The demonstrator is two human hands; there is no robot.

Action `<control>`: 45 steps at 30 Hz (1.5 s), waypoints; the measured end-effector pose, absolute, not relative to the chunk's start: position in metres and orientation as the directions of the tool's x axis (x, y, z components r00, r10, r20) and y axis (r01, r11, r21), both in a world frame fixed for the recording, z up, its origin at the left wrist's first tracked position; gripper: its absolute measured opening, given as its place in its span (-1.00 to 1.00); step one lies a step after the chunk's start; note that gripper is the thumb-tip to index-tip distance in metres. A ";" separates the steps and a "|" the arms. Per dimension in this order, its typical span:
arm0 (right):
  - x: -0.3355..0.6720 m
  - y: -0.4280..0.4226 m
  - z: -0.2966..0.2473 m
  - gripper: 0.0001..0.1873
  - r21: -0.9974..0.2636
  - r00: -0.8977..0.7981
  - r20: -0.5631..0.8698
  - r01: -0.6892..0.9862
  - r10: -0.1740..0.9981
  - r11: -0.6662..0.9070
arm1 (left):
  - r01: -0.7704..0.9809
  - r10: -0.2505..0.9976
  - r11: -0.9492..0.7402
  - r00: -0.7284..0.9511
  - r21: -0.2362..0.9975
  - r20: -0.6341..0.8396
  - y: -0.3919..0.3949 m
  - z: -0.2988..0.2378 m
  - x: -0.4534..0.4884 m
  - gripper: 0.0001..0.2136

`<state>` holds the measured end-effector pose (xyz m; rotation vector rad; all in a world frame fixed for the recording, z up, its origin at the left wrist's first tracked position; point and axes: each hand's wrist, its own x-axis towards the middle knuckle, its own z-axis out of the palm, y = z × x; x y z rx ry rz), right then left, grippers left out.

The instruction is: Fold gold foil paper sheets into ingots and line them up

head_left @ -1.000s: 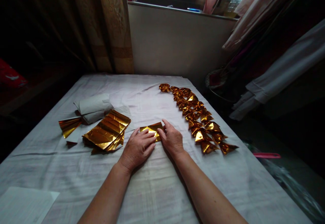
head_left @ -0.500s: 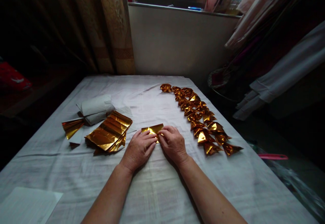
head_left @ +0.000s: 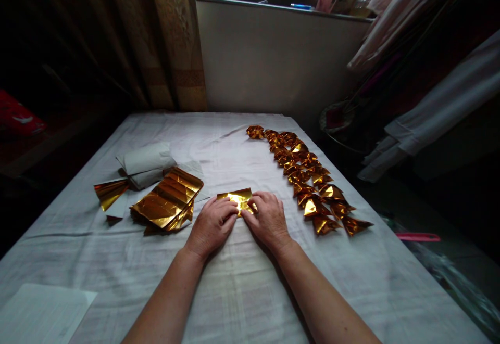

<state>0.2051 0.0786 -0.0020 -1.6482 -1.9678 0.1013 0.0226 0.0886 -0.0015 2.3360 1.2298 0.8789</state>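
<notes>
A small sheet of shiny gold foil paper lies on the white cloth, partly folded, between my two hands. My left hand grips its left near edge, thumb and fingers closed on it. On the right side, my right hand pinches the same sheet, its fingertips curled over the near edge. The fingers hide part of the fold. Left of my hands lies a stack of gold foil sheets. Two rows of folded gold foil pieces run along the right side of the table.
Behind the stack are white-backed papers and a loose gold piece. A white sheet lies at the near left of the cloth-covered table. Clothes hang on the right, beyond a pink handle.
My fingers have shifted on the foil sheet; the right thumb now lies nearer its middle, and more of the gold surface shows between my hands. The view has tilted slightly.
</notes>
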 end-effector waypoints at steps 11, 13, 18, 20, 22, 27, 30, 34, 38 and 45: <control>0.213 0.080 0.000 -0.90 -0.468 -0.042 0.279 0.867 0.959 0.174 | 0.667 0.871 -0.491 0.362 0.560 0.332 0.087 0.004 0.036 -0.97; 0.218 0.081 0.000 -0.92 -0.484 -0.030 0.263 0.860 0.964 0.159 | 0.667 0.872 -0.490 0.354 0.562 0.339 0.087 0.002 0.035 -0.96; 0.225 0.083 -0.002 -0.91 -0.509 -0.050 0.249 0.843 0.967 0.174 | 0.640 0.867 -0.497 0.328 0.586 0.376 0.087 -0.001 0.033 -0.88; 0.227 0.084 -0.003 -0.87 -0.513 -0.064 0.252 0.837 0.966 0.189 | 0.623 0.859 -0.511 0.340 0.593 0.383 0.087 -0.002 0.032 -0.88; 0.228 0.084 -0.004 -0.82 -0.518 -0.073 0.257 0.832 0.964 0.201 | 0.611 0.856 -0.517 0.357 0.599 0.375 0.089 -0.001 0.029 -0.88; 0.230 0.085 -0.006 -0.75 -0.520 -0.078 0.272 0.827 0.959 0.214 | 0.614 0.869 -0.493 0.379 0.617 0.317 0.093 0.002 0.017 -0.88; 0.230 0.086 -0.005 -0.76 -0.513 -0.082 0.266 0.832 0.961 0.213 | 0.604 0.863 -0.494 0.429 0.626 0.267 0.095 0.003 0.009 -0.87; 0.230 0.086 -0.003 -0.77 -0.521 -0.064 0.258 0.831 0.964 0.194 | 0.591 0.849 -0.495 0.483 0.636 0.212 0.099 0.005 0.001 -0.85; 0.216 0.082 0.000 -0.81 -0.503 -0.006 0.338 0.844 0.941 0.186 | 0.599 0.856 -0.491 0.467 0.633 0.221 0.099 0.004 0.001 -0.85; 0.188 0.076 -0.002 -0.36 -0.383 -0.082 0.287 0.904 0.955 0.192 | 0.596 0.860 -0.492 0.446 0.635 0.248 0.099 0.001 0.003 -0.81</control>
